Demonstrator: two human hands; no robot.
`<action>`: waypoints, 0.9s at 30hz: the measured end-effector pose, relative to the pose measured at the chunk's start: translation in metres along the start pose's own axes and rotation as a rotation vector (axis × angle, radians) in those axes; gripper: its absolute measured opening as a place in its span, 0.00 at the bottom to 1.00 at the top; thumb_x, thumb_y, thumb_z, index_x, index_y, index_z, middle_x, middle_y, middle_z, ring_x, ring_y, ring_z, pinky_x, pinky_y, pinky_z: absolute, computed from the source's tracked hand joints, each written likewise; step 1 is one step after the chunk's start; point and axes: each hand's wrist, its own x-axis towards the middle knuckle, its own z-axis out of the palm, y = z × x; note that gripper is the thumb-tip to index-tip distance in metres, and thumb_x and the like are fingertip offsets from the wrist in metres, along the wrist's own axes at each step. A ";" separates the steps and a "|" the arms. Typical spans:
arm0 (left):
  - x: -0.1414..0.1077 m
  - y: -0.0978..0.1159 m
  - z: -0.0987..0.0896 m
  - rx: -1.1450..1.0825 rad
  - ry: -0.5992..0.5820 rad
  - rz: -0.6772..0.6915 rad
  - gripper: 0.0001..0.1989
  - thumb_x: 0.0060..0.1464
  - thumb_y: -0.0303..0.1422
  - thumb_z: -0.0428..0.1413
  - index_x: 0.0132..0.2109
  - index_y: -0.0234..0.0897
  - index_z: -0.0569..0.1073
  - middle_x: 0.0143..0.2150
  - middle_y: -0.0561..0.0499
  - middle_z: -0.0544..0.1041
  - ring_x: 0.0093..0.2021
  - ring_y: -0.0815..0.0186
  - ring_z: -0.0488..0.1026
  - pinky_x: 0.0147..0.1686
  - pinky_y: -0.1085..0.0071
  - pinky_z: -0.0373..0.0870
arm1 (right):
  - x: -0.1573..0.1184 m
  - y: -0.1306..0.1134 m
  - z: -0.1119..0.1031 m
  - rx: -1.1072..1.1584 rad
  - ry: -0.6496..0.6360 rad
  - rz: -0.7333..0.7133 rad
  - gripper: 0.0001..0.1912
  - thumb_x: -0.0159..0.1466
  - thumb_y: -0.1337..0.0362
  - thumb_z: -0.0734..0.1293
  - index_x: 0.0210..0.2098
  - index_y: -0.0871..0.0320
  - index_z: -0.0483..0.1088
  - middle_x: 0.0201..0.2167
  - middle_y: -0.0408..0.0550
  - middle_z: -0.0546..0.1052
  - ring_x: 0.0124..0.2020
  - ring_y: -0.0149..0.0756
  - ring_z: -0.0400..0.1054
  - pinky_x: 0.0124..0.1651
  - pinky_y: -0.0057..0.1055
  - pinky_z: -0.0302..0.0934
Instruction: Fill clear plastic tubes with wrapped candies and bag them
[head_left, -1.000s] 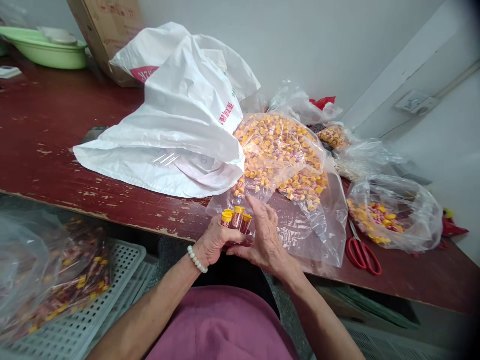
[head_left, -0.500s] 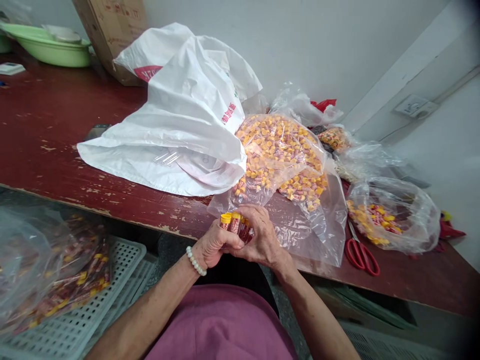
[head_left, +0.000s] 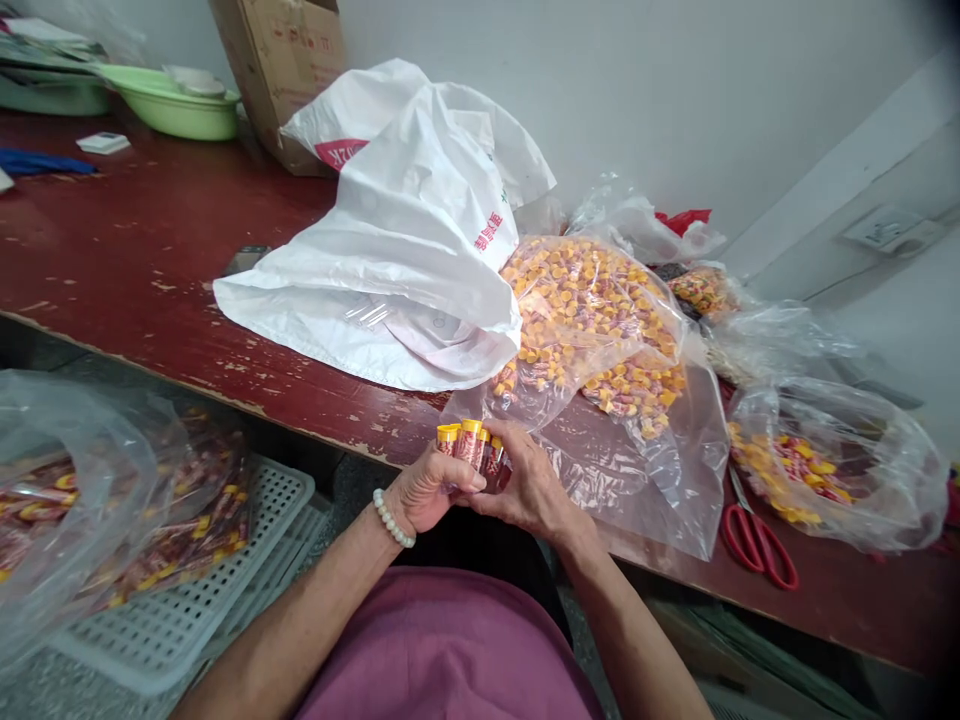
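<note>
Several small tubes with yellow caps and red-and-white contents stand upright, bunched between my two hands. My left hand, with a bead bracelet at its wrist, wraps round them from the left, thumb across the front. From the right, my right hand curls its fingers against the bunch. Just beyond my hands, a large clear bag full of small yellow-capped pieces lies on the red table. A white woven sack lies left of that bag.
Red-handled scissors and an open clear bag lie on the right. A green basin and a cardboard box stand at the back left. At lower left, a white crate sits under bagged tubes.
The view has swung left, so the table things appear farther right. More yellow caps show above my left hand; both hands keep hold of the tubes.
</note>
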 end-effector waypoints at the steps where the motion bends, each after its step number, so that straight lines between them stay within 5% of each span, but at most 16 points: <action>1: -0.001 0.001 -0.001 -0.004 0.003 0.006 0.16 0.30 0.21 0.58 0.33 0.31 0.76 0.29 0.49 0.75 0.30 0.67 0.71 0.32 0.72 0.68 | 0.003 -0.002 0.001 -0.021 0.003 -0.008 0.34 0.49 0.56 0.73 0.53 0.57 0.62 0.45 0.52 0.73 0.45 0.43 0.69 0.49 0.40 0.62; 4: -0.003 0.006 -0.005 -0.038 -0.005 0.050 0.13 0.30 0.21 0.58 0.30 0.31 0.75 0.26 0.51 0.74 0.26 0.70 0.68 0.29 0.74 0.65 | 0.009 -0.005 0.004 -0.082 -0.024 -0.065 0.36 0.50 0.55 0.72 0.55 0.56 0.61 0.48 0.54 0.73 0.48 0.45 0.68 0.51 0.42 0.61; 8: -0.011 0.007 -0.011 -0.089 -0.010 0.134 0.13 0.30 0.20 0.57 0.30 0.33 0.75 0.27 0.51 0.74 0.29 0.69 0.69 0.30 0.74 0.65 | 0.015 -0.013 0.012 -0.114 -0.072 -0.110 0.50 0.51 0.53 0.73 0.65 0.56 0.46 0.63 0.60 0.58 0.61 0.51 0.57 0.57 0.49 0.57; 11: -0.018 0.006 -0.021 -0.118 -0.001 0.131 0.11 0.27 0.21 0.58 0.25 0.33 0.72 0.26 0.52 0.73 0.27 0.70 0.68 0.29 0.74 0.64 | 0.023 -0.016 0.028 -0.016 -0.164 -0.068 0.45 0.53 0.53 0.72 0.64 0.53 0.49 0.58 0.56 0.66 0.55 0.48 0.65 0.54 0.45 0.63; 14: -0.031 0.014 -0.042 -0.134 0.077 0.177 0.14 0.24 0.20 0.59 0.27 0.32 0.73 0.27 0.50 0.73 0.26 0.70 0.69 0.28 0.74 0.65 | 0.038 -0.022 0.053 0.083 -0.248 -0.042 0.44 0.52 0.52 0.72 0.63 0.52 0.52 0.58 0.55 0.66 0.56 0.51 0.64 0.56 0.47 0.62; 18: -0.083 0.049 -0.085 -0.044 0.197 0.269 0.19 0.31 0.24 0.61 0.37 0.31 0.76 0.34 0.45 0.77 0.29 0.63 0.74 0.29 0.68 0.71 | 0.048 -0.035 0.077 0.365 -0.299 -0.010 0.53 0.52 0.51 0.72 0.67 0.50 0.38 0.66 0.54 0.51 0.64 0.49 0.53 0.60 0.48 0.58; 20: -0.125 0.078 -0.117 -0.018 0.400 0.424 0.20 0.35 0.25 0.60 0.42 0.31 0.75 0.37 0.44 0.77 0.31 0.61 0.76 0.30 0.67 0.73 | 0.048 -0.037 0.080 0.441 -0.325 0.117 0.52 0.54 0.51 0.71 0.67 0.48 0.36 0.66 0.54 0.52 0.63 0.47 0.56 0.59 0.46 0.60; 23: -0.190 0.120 -0.179 -0.047 0.811 0.653 0.19 0.37 0.25 0.59 0.41 0.31 0.74 0.38 0.45 0.78 0.34 0.59 0.77 0.33 0.65 0.74 | 0.047 -0.033 0.076 0.474 -0.333 0.306 0.42 0.56 0.51 0.69 0.64 0.48 0.48 0.57 0.55 0.67 0.55 0.45 0.66 0.54 0.44 0.65; 25: -0.223 0.139 -0.222 -0.077 1.087 0.598 0.15 0.39 0.24 0.58 0.39 0.32 0.74 0.35 0.47 0.78 0.32 0.62 0.76 0.33 0.67 0.74 | 0.046 -0.030 0.074 0.522 -0.328 0.381 0.38 0.55 0.51 0.70 0.61 0.49 0.53 0.47 0.53 0.74 0.48 0.45 0.71 0.49 0.41 0.69; 27: -0.243 0.147 -0.258 -0.104 1.203 0.484 0.12 0.38 0.21 0.57 0.36 0.29 0.73 0.30 0.46 0.77 0.27 0.63 0.74 0.27 0.69 0.73 | 0.046 -0.027 0.075 0.568 -0.349 0.411 0.35 0.55 0.52 0.70 0.59 0.49 0.57 0.42 0.52 0.76 0.44 0.44 0.73 0.45 0.38 0.71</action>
